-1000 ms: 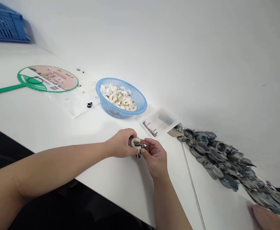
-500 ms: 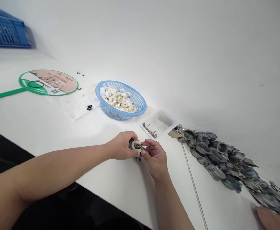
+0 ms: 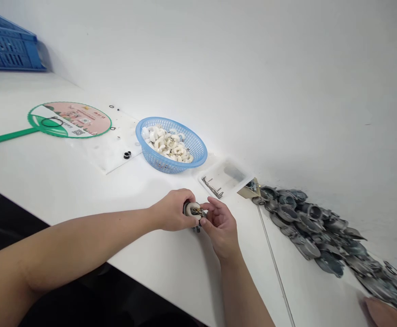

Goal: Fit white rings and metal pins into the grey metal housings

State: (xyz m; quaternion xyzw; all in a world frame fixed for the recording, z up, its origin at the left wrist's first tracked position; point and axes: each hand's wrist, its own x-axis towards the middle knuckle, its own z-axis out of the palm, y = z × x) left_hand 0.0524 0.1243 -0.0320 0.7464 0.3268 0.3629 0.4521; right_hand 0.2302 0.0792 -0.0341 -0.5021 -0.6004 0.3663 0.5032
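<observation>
Your hands are working close together just above the white bench (image 3: 65, 181), so what is each one doing?

Your left hand (image 3: 171, 210) is curling around a white-ringed fitting (image 3: 194, 210), and your right hand (image 3: 221, 231) is coming in from the other side, with its fingertips (image 3: 205, 216) pinching at the small metal parts in the fitting's centre.

Is the fitting sitting on the bench?

No, you are holding it between both hands near the bench's front edge (image 3: 157, 290). I cannot tell how high it is.

How much room are you working with?

That edge is running just below your forearms. Toward the wall, a strip of bench is separating your hands from a blue plastic basket (image 3: 198, 144) of white C-shaped pieces (image 3: 167, 145) and a clear plastic tray (image 3: 225, 177) holding bent wire parts (image 3: 212, 187).

And to your right?

A thin metal rod (image 3: 275, 259) is lying on the bench beyond your right hand, and a long heap of grey metal cups (image 3: 307, 225) is spreading along the wall. Another person's blurred hand (image 3: 384, 313) is showing in the lower right corner, beside the heap's far end.
</observation>
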